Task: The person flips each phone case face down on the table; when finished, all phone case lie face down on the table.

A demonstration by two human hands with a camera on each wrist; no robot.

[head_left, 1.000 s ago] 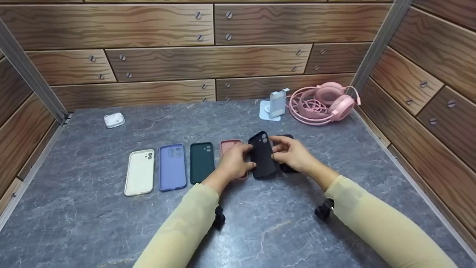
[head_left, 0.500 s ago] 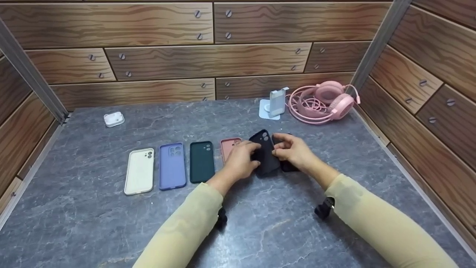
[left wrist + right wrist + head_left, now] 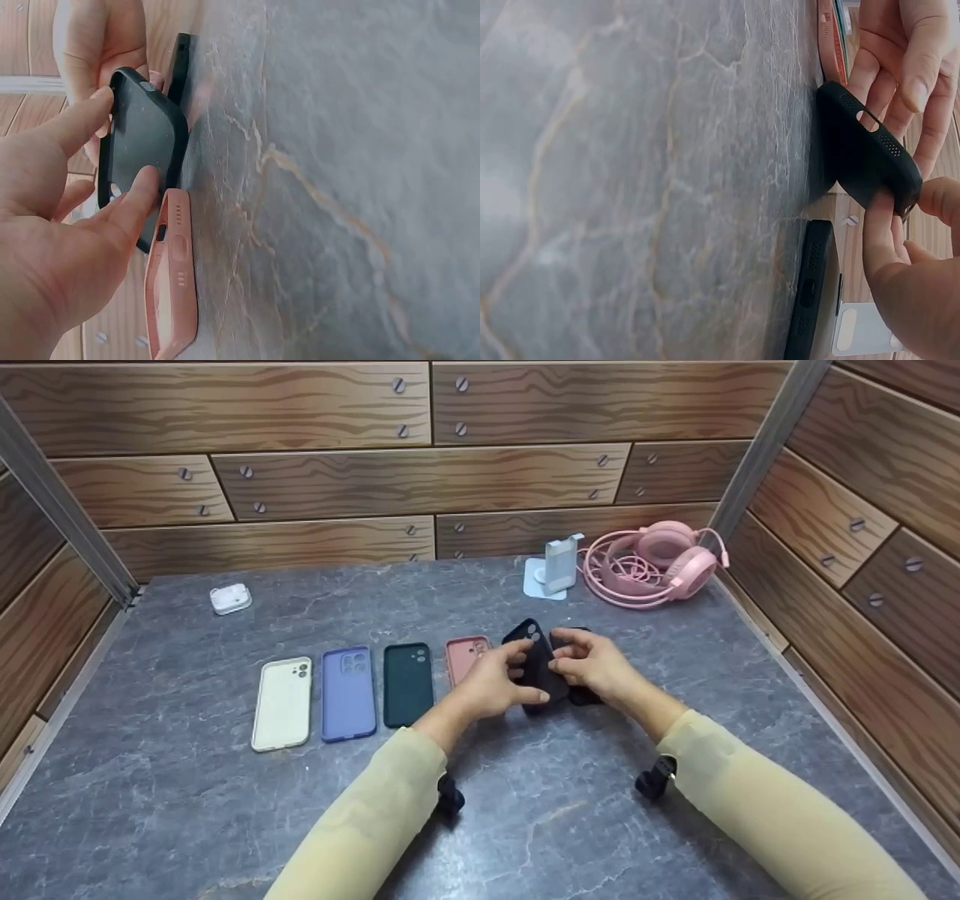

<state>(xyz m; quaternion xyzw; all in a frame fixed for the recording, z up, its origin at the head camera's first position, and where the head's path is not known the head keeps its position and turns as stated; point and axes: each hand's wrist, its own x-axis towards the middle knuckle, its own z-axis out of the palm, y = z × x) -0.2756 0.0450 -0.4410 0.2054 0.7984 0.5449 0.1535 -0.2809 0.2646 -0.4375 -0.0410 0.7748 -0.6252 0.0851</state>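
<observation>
A black phone case (image 3: 553, 684) stands tilted off the table, its port edge showing in the right wrist view. My right hand (image 3: 596, 662) pinches its right edge between thumb and fingers. Around its left side, my left hand (image 3: 491, 681) spreads its fingers, the thumb held apart in front; in the left wrist view a finger overlaps the inside of the case. Close by on the left lies a pink phone case (image 3: 463, 656), partly hidden by the left hand. Another dark case or phone (image 3: 810, 289) lies under and beyond my right hand.
To the left lie a dark green case (image 3: 409, 686), a blue-purple case (image 3: 348, 694) and a cream case (image 3: 283, 705). Behind are a light blue phone stand (image 3: 560, 566), pink headphones (image 3: 686, 570) and a small white case (image 3: 230, 599). Wood-patterned walls enclose the table.
My left hand has slid right across the black case, its thumb and fingers spreading apart. The black case leans further over, while my right hand stays at its edge.
</observation>
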